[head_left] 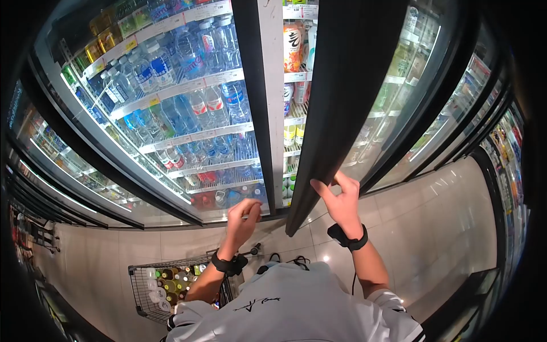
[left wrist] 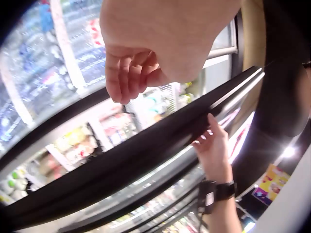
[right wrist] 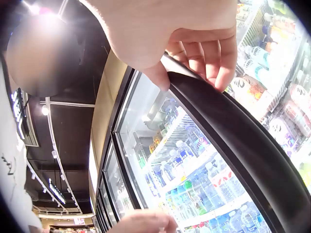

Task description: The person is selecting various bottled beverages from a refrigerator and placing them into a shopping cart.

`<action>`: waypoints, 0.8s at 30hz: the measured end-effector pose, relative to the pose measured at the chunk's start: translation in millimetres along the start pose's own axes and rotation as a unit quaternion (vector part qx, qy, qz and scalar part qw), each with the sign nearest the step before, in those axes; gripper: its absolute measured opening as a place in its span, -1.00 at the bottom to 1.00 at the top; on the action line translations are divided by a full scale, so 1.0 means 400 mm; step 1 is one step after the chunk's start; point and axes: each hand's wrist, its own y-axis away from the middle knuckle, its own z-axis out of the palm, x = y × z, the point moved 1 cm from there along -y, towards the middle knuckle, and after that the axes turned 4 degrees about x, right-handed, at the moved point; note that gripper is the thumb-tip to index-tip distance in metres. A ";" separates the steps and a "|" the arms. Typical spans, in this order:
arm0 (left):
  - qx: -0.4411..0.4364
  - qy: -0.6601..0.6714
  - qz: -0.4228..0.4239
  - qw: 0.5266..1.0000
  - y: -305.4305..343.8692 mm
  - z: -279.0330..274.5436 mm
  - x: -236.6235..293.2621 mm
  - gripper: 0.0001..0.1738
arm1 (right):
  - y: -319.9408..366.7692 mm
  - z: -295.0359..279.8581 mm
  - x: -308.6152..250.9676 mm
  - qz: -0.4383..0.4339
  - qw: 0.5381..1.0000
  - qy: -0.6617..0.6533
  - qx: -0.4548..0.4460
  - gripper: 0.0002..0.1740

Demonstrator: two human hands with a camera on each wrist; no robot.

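Currently gripping the door edge (head_left: 330, 114) with the right hand (head_left: 343, 203), wrapping the fingers (right wrist: 209, 58) over the black frame's outer lip and pressing the thumb against its near side. Holding that edge low down, close to its bottom corner, with the frame's long axis running up and away from the palm and leaning slightly right in the head view. Standing swung out from the cooler, and so leaving a narrow opening (head_left: 292, 148) between itself and the closed door (head_left: 171, 131) to the left. Hovering the left hand (head_left: 243, 216) just left of the held edge, before the lower part of the closed glass, curling its fingers in toward the palm and grasping nothing. Touching the frame with the right hand only; lying near it but apart with the left. Showing, through the opening, shelves carrying a tall orange carton (head_left: 293, 48) and small bottles below it. Showing, behind the closed glass, rows of water bottles (head_left: 202, 105) standing upright on sloping racks. Sitting at the lower left, a wire cart (head_left: 135, 285) carrying several bottles, too small for reading labels.
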 end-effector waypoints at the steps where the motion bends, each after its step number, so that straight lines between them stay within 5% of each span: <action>1: 0.027 -0.024 -0.028 0.999 0.036 -0.027 -0.063 -0.93 | -0.012 0.022 0.009 0.005 1.000 0.003 0.009 -0.82; 4: 0.084 -0.203 -0.031 0.975 0.130 -0.092 -0.215 -0.88 | -0.048 0.070 0.027 -0.002 1.000 0.016 0.010 -0.75; 7: 0.081 -0.216 -0.083 0.969 0.232 -0.126 -0.395 -0.74 | -0.086 0.134 0.070 -0.012 0.999 0.029 0.044 -0.72; 10: 0.061 -0.323 -0.041 0.944 0.310 -0.139 -0.509 -0.62 | -0.121 0.162 0.077 -0.006 0.999 0.013 0.045 -0.78; 17: -0.008 -0.424 -0.120 0.898 0.358 -0.133 -0.547 -0.51 | -0.153 0.192 0.103 0.025 0.999 -0.008 0.036 -0.72; 22: -0.014 -0.266 -0.198 0.943 0.256 -0.114 -0.515 -0.62 | -0.135 0.184 0.088 0.016 0.997 0.005 0.071 -0.64; 24: 0.008 -0.261 -0.138 0.956 0.225 -0.101 -0.515 -0.69 | -0.112 0.178 0.093 0.014 0.996 -0.015 0.087 -0.58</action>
